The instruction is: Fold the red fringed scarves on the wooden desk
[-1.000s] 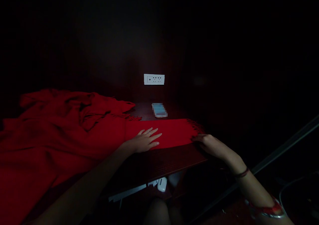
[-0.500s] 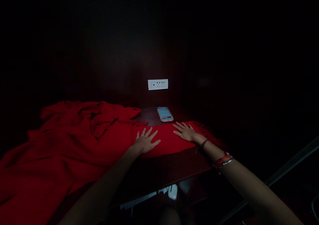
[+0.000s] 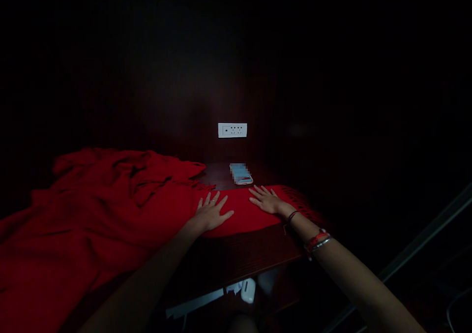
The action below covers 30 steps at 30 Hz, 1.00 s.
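Observation:
A big red scarf [image 3: 110, 205] with a fringed end lies over a dark wooden table [image 3: 239, 254]; most of it is bunched at the left. Its flat end stretches across the table's middle. My left hand [image 3: 212, 212] lies flat on that stretch, fingers spread, a ring on one finger. My right hand [image 3: 267, 200] rests palm down on the cloth just to the right, fingers stretched out, close to the fringe [image 3: 298, 200]. Neither hand holds anything.
A phone [image 3: 241, 174] lies on the table just behind the scarf. A white wall socket [image 3: 232, 130] sits above it on the dark back panel. White objects [image 3: 247, 289] show under the table's front edge. The surroundings are very dark.
My right hand left the scarf's fringed end at the table's right edge and came to lie flat on the cloth beside my left hand. The left hand stayed put on the scarf.

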Available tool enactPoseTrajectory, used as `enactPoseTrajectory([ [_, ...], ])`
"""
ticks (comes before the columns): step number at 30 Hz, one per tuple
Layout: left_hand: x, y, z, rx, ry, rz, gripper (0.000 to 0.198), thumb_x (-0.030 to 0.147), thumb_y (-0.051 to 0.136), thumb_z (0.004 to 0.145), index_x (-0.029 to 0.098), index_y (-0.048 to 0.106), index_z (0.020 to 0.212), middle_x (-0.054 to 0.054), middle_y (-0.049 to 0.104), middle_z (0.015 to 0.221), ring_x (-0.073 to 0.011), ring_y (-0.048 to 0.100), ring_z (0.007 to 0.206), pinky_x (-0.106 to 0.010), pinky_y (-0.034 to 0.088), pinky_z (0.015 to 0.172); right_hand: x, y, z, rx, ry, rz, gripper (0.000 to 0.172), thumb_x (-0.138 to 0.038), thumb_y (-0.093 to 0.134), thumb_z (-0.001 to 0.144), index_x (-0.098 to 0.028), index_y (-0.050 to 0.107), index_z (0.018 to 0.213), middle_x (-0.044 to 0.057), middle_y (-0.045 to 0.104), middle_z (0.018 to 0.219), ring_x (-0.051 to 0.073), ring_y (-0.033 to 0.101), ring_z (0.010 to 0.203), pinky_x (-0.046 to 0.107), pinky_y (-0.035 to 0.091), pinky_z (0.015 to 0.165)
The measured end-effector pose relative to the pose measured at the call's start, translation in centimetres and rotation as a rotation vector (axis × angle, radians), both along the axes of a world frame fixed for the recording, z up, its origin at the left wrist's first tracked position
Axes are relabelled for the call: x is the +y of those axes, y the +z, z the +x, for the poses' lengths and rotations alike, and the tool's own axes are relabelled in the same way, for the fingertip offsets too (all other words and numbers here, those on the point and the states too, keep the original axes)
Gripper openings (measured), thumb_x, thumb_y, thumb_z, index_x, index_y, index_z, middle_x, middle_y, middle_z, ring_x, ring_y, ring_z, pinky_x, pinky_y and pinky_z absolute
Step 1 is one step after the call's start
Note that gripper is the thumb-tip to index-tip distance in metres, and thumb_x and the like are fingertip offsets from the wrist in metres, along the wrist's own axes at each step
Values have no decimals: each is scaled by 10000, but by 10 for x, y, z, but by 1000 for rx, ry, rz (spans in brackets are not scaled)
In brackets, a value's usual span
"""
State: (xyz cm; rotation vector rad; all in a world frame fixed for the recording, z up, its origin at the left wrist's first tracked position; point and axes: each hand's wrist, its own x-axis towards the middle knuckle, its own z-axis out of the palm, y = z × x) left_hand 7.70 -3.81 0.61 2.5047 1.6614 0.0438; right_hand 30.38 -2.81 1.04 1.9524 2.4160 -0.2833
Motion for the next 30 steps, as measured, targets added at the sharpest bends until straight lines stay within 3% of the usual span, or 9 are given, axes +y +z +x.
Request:
enactPoseTrajectory([
  [4,0,0,0,-8,-19,-2,725,691,178,686,283,159,1285,-58,73,1356,-292,36,1216,-483,80,947,15,1,40,-68,-193,-13,638,-567,113,778,-209,97,1306,68,61,1367,238,26,1229,433,60,970],
  [6,1,0,-1,-13,-18,-3,721,686,178,691,279,159,1286,-62,74,1355,-290,40,1217,-485,78,946,14,4,47,-72,-228,30,660,-564,112,780,-165,123,1305,97,70,1363,238,24,1228,417,64,974],
  [10,2,-1,0,-18,-18,-6,719,685,183,693,277,164,1285,-64,83,1353,-289,47,1216,-488,83,944,-6,3,26,13,-59,177,692,-599,80,761,-175,125,1306,88,31,1366,221,-12,1230,402,62,979],
  [13,2,-1,0,-10,-16,-6,722,686,188,691,277,164,1285,-60,86,1353,-284,44,1218,-488,79,945,-16,-4,15,28,94,96,675,-619,75,749,-234,116,1302,65,66,1366,205,9,1232,410,63,979],
  [16,1,0,0,-8,-21,-10,721,685,182,692,278,161,1286,-57,83,1354,-277,40,1219,-479,77,949,-9,-5,27,-32,-16,37,658,-609,98,756,-240,116,1300,65,66,1365,221,21,1229,419,70,976],
  [20,0,2,0,-3,-18,-11,715,679,180,694,277,169,1285,-50,80,1355,-275,43,1220,-469,77,953,2,4,47,-103,-200,18,672,-572,133,776,-155,139,1303,105,86,1359,245,43,1224,393,88,981],
  [22,0,2,0,1,-9,-10,718,681,183,691,277,174,1284,-46,84,1355,-274,40,1220,-467,79,954,-6,8,44,-81,-163,88,685,-577,128,774,-140,159,1300,111,83,1358,242,35,1226,388,89,982],
  [26,-1,3,0,2,-13,-8,716,681,177,691,282,165,1285,-42,84,1355,-272,38,1221,-464,78,955,-40,3,24,1,75,195,648,-597,98,765,-235,123,1302,41,55,1366,202,12,1232,415,81,981],
  [30,0,2,0,13,-6,-14,717,681,174,691,282,162,1286,-41,80,1358,-274,33,1222,-468,77,953,-60,-5,28,-13,29,101,631,-588,86,771,-245,136,1298,23,100,1360,207,59,1231,443,81,977],
])
